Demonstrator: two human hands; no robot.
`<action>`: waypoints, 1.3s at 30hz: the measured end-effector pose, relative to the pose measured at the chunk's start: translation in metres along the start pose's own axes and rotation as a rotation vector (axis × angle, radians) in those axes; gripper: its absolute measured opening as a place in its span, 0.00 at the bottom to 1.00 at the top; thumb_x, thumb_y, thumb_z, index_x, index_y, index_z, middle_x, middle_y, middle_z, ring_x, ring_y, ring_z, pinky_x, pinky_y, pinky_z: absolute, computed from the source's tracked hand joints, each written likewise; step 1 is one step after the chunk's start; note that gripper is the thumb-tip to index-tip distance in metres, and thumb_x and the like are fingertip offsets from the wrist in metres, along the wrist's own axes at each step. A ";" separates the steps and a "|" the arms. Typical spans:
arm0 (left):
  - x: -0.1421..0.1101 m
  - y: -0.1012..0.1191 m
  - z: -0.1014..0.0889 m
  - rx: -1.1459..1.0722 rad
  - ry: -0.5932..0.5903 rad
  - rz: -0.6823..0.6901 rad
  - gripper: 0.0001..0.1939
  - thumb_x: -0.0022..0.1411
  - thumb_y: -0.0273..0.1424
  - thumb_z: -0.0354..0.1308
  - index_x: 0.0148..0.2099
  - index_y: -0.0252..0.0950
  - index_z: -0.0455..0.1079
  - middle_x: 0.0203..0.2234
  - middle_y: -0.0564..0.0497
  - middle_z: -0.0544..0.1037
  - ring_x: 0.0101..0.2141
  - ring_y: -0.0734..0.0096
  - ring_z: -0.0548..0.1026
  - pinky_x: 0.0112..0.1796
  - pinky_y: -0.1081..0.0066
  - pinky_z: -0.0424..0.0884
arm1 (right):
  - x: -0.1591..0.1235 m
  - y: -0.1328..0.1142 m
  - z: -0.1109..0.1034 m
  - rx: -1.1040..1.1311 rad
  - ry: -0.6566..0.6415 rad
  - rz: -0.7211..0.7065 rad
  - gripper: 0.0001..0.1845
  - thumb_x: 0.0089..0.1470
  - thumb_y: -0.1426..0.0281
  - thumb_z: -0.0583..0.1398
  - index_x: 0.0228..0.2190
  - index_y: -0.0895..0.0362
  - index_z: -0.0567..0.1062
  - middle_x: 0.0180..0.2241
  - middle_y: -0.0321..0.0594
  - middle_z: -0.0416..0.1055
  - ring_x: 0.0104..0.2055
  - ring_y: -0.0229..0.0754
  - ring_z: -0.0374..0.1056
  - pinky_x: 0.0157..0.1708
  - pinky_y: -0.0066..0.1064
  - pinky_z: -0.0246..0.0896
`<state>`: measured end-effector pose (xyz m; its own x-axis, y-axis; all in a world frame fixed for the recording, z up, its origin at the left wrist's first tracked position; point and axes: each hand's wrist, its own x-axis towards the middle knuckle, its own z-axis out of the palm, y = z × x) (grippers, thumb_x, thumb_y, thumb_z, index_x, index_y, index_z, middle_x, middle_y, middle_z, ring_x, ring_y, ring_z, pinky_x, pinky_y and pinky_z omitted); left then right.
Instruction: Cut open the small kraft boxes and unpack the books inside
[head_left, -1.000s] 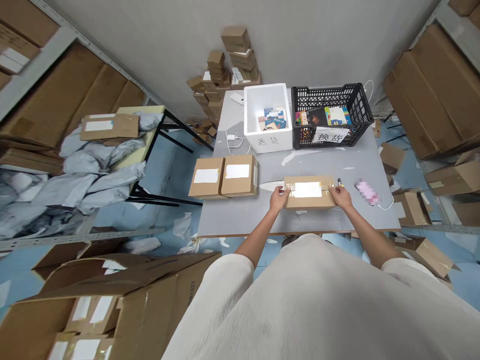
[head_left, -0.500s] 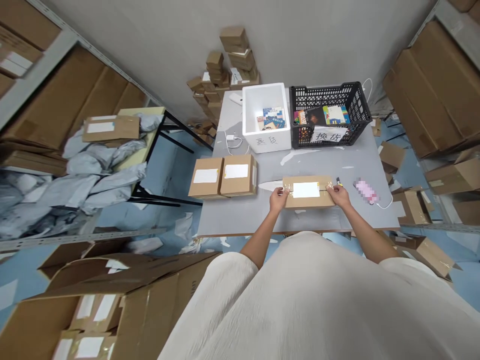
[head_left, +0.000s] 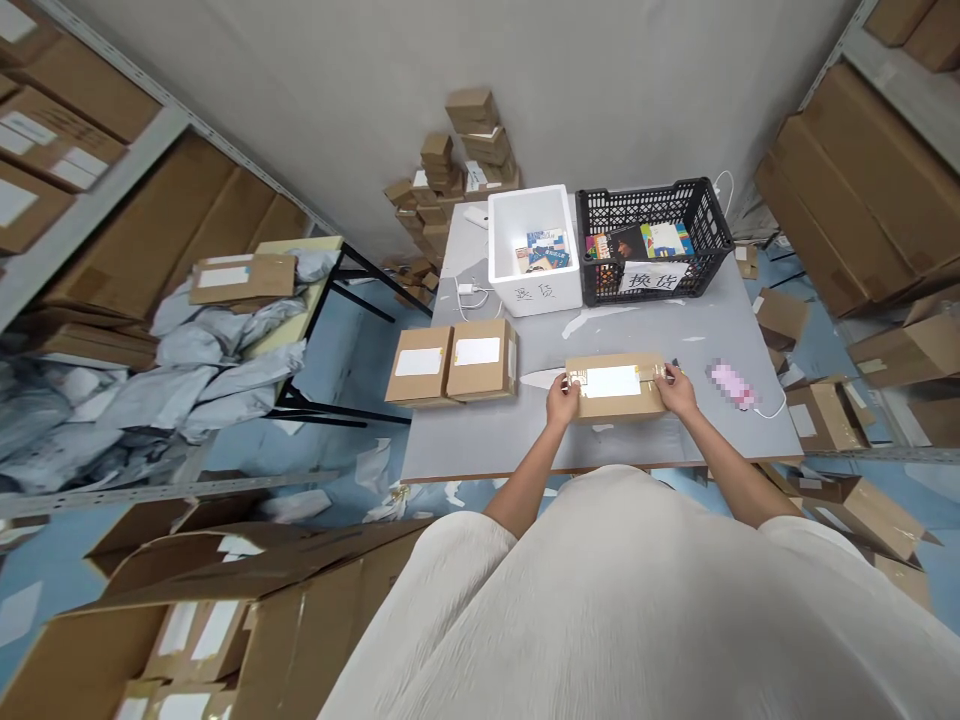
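Note:
A flat cardboard box [head_left: 615, 386] with a white label and strips of yellowish tape lies on the grey table [head_left: 600, 440]. My left hand [head_left: 562, 401] grips its left end, with the fingers on the tape. My right hand [head_left: 677, 390] holds the right end the same way. A long white blade [head_left: 541, 378] lies just left of the box, its other end hidden behind it. A small dark marker [head_left: 675, 365] stands out beyond my right fingers. Further right lies a pixelated pink object [head_left: 724, 385] with a white cable.
Two taped cardboard boxes [head_left: 448, 362] sit left on the table. Behind them are a white foam box [head_left: 534, 283] and a black plastic crate [head_left: 656, 210], both holding books. Stacked small boxes rise behind the table, shelves of cartons flank it, and loose cardboard lies on the floor.
My hands have shifted slightly inward along the box. The whole scene sits a little lower in the view and is slightly rotated, as my head has moved. The box stays in place.

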<state>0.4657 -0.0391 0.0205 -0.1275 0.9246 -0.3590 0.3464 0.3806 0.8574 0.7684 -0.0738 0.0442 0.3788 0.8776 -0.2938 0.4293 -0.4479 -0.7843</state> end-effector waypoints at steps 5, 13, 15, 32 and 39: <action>0.009 0.017 -0.007 -0.096 0.016 0.116 0.34 0.70 0.33 0.63 0.76 0.40 0.66 0.62 0.41 0.80 0.56 0.59 0.81 0.58 0.62 0.77 | 0.005 -0.015 -0.008 0.115 0.003 -0.102 0.40 0.59 0.60 0.63 0.70 0.53 0.69 0.66 0.52 0.75 0.60 0.53 0.76 0.62 0.44 0.73; 0.002 -0.003 -0.006 -0.033 0.028 -0.056 0.31 0.73 0.52 0.62 0.67 0.36 0.71 0.52 0.40 0.83 0.53 0.57 0.81 0.54 0.64 0.75 | 0.000 -0.001 0.003 -0.053 0.003 0.035 0.36 0.64 0.45 0.59 0.61 0.56 0.75 0.59 0.56 0.77 0.61 0.58 0.74 0.63 0.46 0.68; -0.004 -0.015 -0.004 0.025 -0.001 -0.110 0.30 0.70 0.53 0.66 0.62 0.35 0.74 0.45 0.41 0.84 0.50 0.56 0.82 0.52 0.63 0.76 | -0.004 0.009 0.004 -0.146 -0.026 0.096 0.34 0.65 0.44 0.58 0.56 0.57 0.78 0.53 0.56 0.80 0.59 0.59 0.76 0.61 0.46 0.69; -0.003 -0.028 0.006 -0.119 -0.061 -0.082 0.36 0.61 0.31 0.72 0.70 0.37 0.69 0.64 0.36 0.77 0.61 0.54 0.79 0.59 0.58 0.77 | 0.004 0.018 0.007 -0.070 -0.097 0.046 0.32 0.56 0.62 0.66 0.62 0.53 0.77 0.59 0.49 0.82 0.54 0.53 0.80 0.62 0.48 0.72; 0.004 -0.008 0.006 -0.202 -0.165 -0.070 0.59 0.53 0.21 0.69 0.83 0.40 0.50 0.71 0.38 0.73 0.67 0.53 0.75 0.66 0.57 0.72 | 0.012 0.010 0.011 0.079 -0.129 0.033 0.39 0.48 0.70 0.65 0.63 0.54 0.75 0.59 0.47 0.82 0.58 0.50 0.78 0.63 0.46 0.73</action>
<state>0.4681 -0.0383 0.0102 0.0143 0.8874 -0.4608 0.1471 0.4540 0.8788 0.7683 -0.0662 0.0273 0.2806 0.8796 -0.3842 0.3508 -0.4666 -0.8119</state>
